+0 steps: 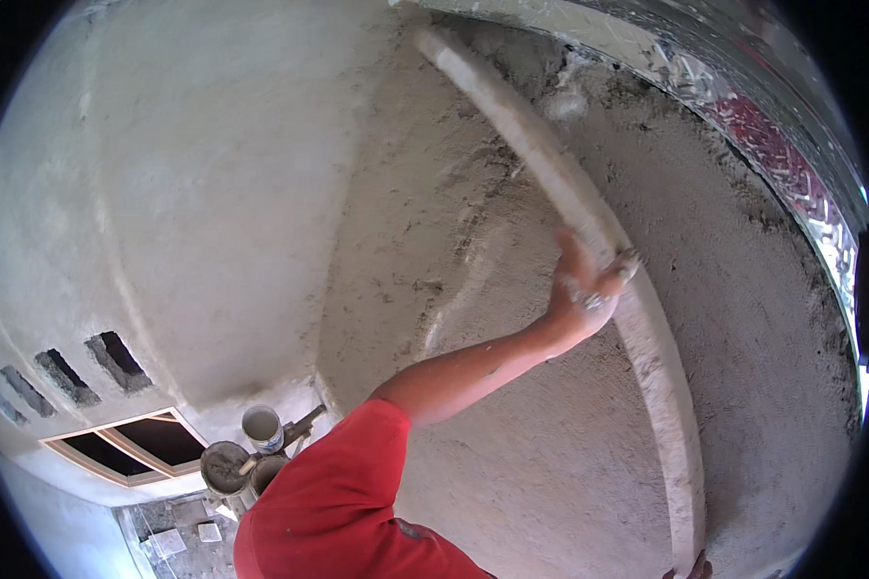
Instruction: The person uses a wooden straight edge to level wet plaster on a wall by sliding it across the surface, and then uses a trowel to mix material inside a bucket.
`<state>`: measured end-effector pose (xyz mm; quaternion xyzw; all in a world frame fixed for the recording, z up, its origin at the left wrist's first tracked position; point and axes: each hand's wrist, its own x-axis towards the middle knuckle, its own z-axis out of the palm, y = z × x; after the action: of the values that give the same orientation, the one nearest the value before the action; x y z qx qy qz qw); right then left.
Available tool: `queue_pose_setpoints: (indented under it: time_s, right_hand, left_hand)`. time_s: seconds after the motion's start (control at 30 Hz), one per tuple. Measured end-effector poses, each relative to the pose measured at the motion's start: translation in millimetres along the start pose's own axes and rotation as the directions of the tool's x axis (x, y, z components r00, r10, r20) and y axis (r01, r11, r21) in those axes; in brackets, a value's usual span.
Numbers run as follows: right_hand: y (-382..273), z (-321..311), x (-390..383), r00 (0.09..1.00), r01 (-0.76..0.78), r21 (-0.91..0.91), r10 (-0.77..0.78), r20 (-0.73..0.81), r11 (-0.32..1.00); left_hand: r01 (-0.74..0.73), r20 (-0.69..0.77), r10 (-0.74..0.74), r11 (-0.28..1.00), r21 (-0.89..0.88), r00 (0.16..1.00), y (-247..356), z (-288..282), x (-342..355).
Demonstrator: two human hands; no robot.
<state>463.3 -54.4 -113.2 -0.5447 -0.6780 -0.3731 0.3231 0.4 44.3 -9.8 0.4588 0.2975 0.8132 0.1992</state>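
Observation:
A long, pale plaster-caked straightedge (pixel 658 386), bowed by the lens, runs from the top middle to the lower edge across a rough, freshly rendered wall (pixel 772 318). My left hand (pixel 591 280), flecked with plaster at the end of my red-sleeved arm, grips the straightedge near its middle. My right hand (pixel 697 569) is mostly cut off at the bottom edge, its fingers around the straightedge's lower end.
Smoother plaster (pixel 174 145) covers the left, with slot openings (pixel 116 355) and a wood-framed window (pixel 126 449). Buckets (pixel 261 425) and a mortar tub (pixel 224 463) stand beside my arm, above a rubble-strewn floor (pixel 188 560). A mottled, curved-looking edge (pixel 753 145) borders the upper right.

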Motion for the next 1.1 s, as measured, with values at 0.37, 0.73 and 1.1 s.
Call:
queue_pose_setpoints:
  time_s: [0.37, 0.73, 1.1]
  right_hand:
    - [30.2, -29.1, -15.2, 0.948, 0.291, 0.04, -0.294, 0.125, 0.956]
    - [45.1, -74.0, -0.2, 0.911, 0.085, 0.432, -0.246, 0.331, 0.898]
    - [33.7, -57.6, 28.0, 0.968, 0.196, 0.782, -0.243, -0.058, 0.592]
  left_hand:
    - [0.074, -0.275, -0.146, 0.965, -0.253, 0.95, -30.4, -50.0, -105.2]
    - [0.404, -0.458, -0.579, 0.809, -0.426, 0.675, -64.7, -116.6, -205.5]
    - [0.464, -0.493, -0.749, 0.662, -0.588, 0.443, -103.4, -163.0, -311.4]
